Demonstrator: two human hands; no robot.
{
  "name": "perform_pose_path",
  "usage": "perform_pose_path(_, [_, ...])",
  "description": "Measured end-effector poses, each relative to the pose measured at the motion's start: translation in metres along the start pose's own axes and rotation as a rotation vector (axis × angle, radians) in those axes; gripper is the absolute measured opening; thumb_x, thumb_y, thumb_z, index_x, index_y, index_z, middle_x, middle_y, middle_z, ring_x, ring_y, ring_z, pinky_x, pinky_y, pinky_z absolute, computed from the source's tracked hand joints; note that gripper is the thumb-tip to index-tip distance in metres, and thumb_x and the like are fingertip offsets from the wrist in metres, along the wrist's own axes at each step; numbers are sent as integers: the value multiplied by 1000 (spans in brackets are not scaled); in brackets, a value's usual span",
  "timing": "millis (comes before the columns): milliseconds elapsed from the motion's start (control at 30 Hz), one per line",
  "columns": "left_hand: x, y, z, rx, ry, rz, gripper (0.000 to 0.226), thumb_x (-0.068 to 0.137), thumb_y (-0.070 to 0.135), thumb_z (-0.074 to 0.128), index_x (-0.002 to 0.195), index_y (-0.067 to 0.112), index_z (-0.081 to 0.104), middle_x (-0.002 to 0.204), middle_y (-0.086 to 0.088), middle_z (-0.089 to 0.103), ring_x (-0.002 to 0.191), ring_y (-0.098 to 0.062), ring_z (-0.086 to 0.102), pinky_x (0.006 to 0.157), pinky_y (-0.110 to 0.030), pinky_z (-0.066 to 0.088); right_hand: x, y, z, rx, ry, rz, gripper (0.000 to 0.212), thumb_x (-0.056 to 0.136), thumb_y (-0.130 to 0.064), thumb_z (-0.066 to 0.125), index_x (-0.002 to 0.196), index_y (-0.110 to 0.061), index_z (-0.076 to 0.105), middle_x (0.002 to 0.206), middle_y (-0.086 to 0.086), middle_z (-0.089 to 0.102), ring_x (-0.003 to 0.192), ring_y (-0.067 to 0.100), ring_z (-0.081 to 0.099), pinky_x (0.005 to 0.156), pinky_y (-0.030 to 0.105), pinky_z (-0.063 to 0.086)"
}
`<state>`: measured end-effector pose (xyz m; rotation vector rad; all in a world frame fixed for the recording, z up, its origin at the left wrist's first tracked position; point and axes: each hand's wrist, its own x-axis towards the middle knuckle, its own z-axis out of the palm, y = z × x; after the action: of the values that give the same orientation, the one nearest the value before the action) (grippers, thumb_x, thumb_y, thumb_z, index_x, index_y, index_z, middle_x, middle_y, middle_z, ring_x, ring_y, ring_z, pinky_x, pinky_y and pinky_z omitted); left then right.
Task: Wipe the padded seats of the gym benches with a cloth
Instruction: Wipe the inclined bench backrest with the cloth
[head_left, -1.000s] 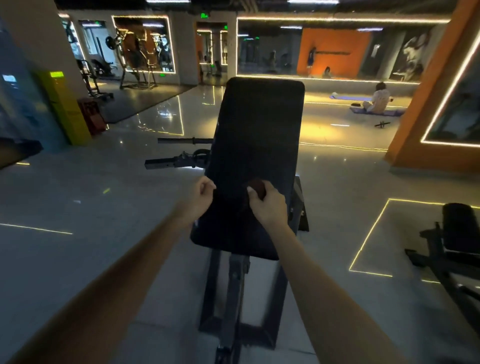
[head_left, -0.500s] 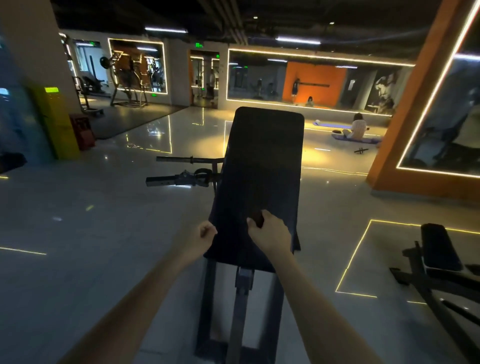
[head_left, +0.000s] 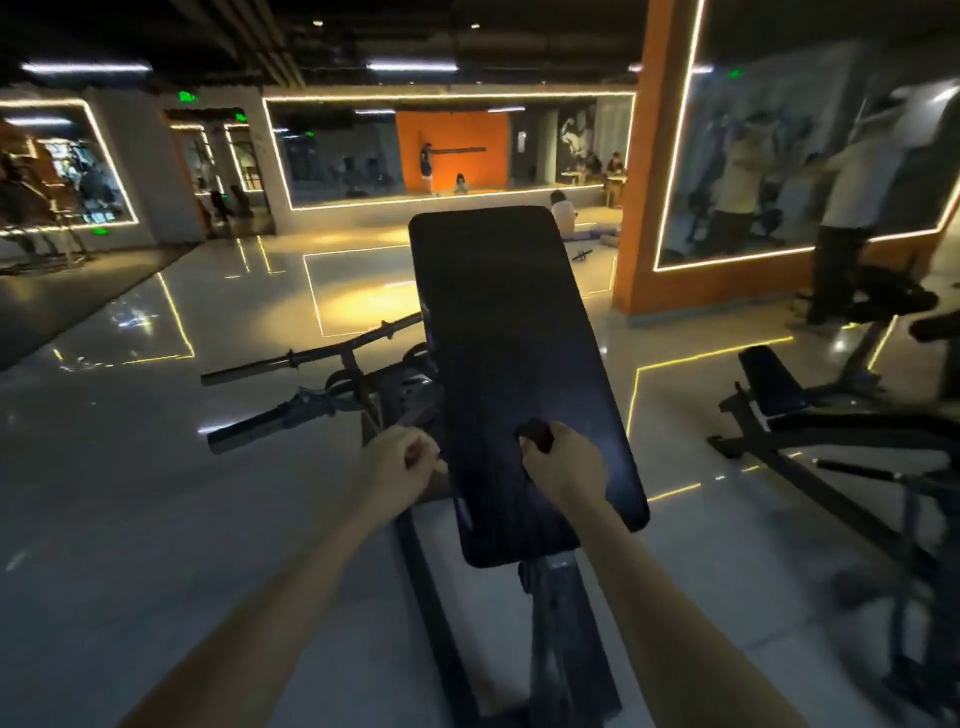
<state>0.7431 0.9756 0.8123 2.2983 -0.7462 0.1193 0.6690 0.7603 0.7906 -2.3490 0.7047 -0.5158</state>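
A long black padded bench seat (head_left: 509, 332) runs away from me on a dark metal frame. My right hand (head_left: 563, 460) rests on the near part of the pad and grips a small dark reddish cloth (head_left: 535, 433), most of it hidden under the fingers. My left hand (head_left: 400, 460) is curled into a loose fist at the pad's left edge; whether it touches the pad I cannot tell, and nothing shows in it.
Bars and handles (head_left: 311, 379) of a machine jut out left of the bench. Another black bench (head_left: 769, 382) with its frame stands to the right. An orange pillar (head_left: 636, 208) rises behind. A person (head_left: 841, 218) stands far right; another person (head_left: 563, 215) sits on the glossy floor.
The view has swung right and the bench now slants across the frame. My right hand with the cloth stays on the near pad; my left fist stays at the pad's left edge.
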Motion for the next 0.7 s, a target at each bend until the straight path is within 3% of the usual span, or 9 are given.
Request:
perform_pose_path(333, [78,-22,-44,52,15,194,14,97,28,52,96,26,65,99,12,56,88,-4,55,73,-25,44,32,-44,25,25,124,83,30,91,-46,55,105,-20,61,94,2,68,87,26,65,75,38,54])
perform_pose_path(467, [111,-30,-32,6,-7,206,14,97,29,52,101,25,66,106,8,56,96,-10,57,84,-34,50,46,-29,24,42,178,151,23,95,-42,54,104,-21,58,83,-4,60,78,22,58,64,31,40])
perform_pose_path(600, [145,-40,-25,3,-16,236,13,96,27,54,99,26,66,110,8,56,97,-10,56,86,-34,50,74,-25,29,213,240,141,20,98,-37,54,99,-18,58,76,-7,59,76,20,61,57,28,41])
perform_pose_path(700, [179,-51,-25,-25,29,249,13,96,24,55,104,24,66,113,6,55,97,-9,56,86,-30,48,103,-38,37,386,273,98,12,100,-35,53,100,-23,56,80,-10,61,72,10,60,49,13,38])
